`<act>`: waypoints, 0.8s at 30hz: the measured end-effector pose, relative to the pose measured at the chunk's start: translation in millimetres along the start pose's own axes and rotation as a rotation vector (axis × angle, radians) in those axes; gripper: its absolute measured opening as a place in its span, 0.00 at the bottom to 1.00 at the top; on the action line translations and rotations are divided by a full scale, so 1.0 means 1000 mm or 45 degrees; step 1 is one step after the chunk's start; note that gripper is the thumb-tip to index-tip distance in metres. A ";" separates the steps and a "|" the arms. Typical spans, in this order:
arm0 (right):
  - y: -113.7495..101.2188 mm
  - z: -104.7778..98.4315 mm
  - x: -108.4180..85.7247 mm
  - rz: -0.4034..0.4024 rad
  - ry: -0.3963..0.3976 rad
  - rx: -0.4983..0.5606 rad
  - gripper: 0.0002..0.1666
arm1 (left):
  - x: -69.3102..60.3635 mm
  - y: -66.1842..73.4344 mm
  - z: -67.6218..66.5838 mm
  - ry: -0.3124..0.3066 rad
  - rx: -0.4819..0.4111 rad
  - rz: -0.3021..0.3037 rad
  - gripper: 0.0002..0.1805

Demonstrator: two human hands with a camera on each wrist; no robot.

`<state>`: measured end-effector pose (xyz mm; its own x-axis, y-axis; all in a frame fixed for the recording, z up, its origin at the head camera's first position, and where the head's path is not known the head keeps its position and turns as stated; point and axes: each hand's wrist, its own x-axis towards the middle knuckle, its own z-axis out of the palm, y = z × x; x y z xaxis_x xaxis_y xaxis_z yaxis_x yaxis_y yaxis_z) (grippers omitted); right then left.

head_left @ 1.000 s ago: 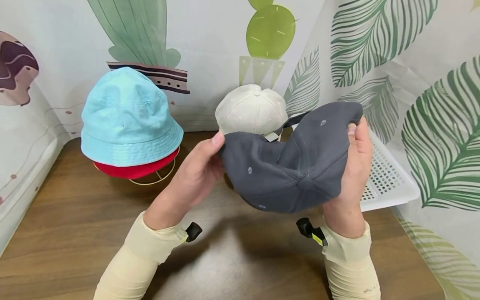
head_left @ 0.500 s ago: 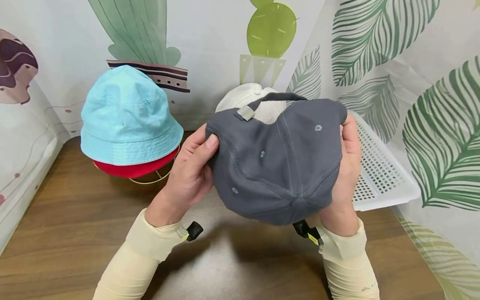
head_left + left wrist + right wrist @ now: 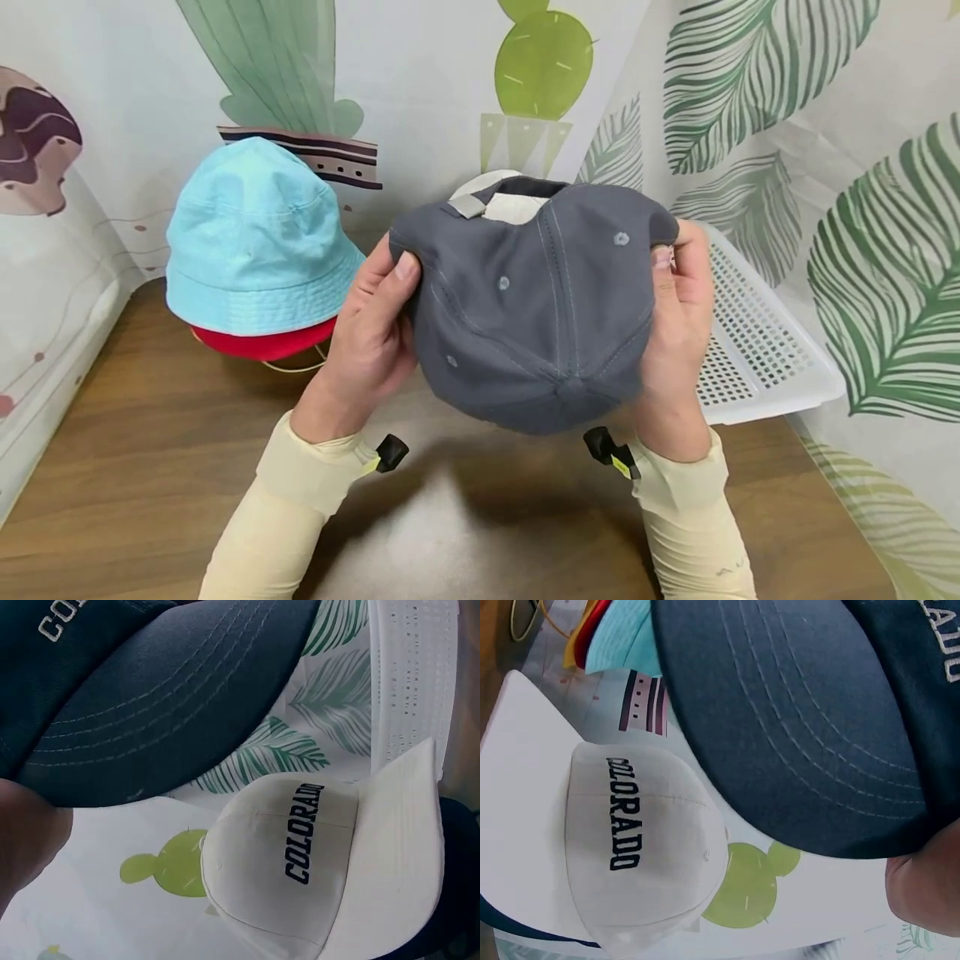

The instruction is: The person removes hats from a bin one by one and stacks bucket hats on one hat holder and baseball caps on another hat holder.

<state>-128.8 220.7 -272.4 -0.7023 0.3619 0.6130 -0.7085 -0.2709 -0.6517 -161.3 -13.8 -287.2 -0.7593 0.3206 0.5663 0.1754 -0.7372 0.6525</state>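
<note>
A dark grey baseball cap (image 3: 532,308) hangs in the air at the middle of the head view, its back strap and buckle pointing away. My left hand (image 3: 367,342) pinches its left edge, thumb on the outside. The right hand (image 3: 678,333) grips the opposite edge. Both wrist views show the cap's stitched brim (image 3: 180,705) and part of its embroidered lettering. Behind it is a white cap (image 3: 645,840) marked COLORADO, mostly hidden in the head view. A dark brim (image 3: 454,892) shows beneath the white one.
At the left, a light blue bucket hat (image 3: 258,233) sits over a red hat (image 3: 262,340) on a gold wire stand (image 3: 300,365). A white perforated basket (image 3: 810,375) stands at the right. Printed fabric (image 3: 420,75) walls off the wooden table (image 3: 135,483).
Both hands have shifted left with the grey cap. It has turned so that its back strap has risen and its back panels face the head camera. The other hats stay put.
</note>
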 end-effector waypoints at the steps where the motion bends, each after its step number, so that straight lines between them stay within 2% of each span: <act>1: 0.000 0.000 0.001 0.011 0.010 -0.011 0.07 | 0.003 0.000 0.000 0.013 0.000 -0.004 0.16; 3: 0.000 0.001 0.004 0.030 0.032 -0.012 0.06 | 0.010 0.001 -0.001 0.034 -0.003 -0.009 0.16; 7: 0.001 0.004 0.015 0.072 0.080 0.110 0.06 | 0.027 0.003 0.000 0.050 -0.007 -0.024 0.16; 13: 0.009 0.013 0.038 0.086 0.119 0.263 0.07 | 0.053 0.005 -0.003 0.027 -0.007 -0.023 0.15; 18: 0.021 0.015 0.057 0.079 0.119 0.183 0.13 | 0.076 0.000 -0.012 0.046 -0.007 -0.055 0.18; 24: 0.044 0.011 0.079 0.134 0.138 0.009 0.17 | 0.103 -0.011 -0.027 0.177 0.004 -0.156 0.19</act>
<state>-216.4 227.4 -247.5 -0.7615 0.4253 0.4890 -0.6318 -0.3190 -0.7065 -257.8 10.9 -249.4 -0.8546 0.3223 0.4073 0.0781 -0.6956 0.7142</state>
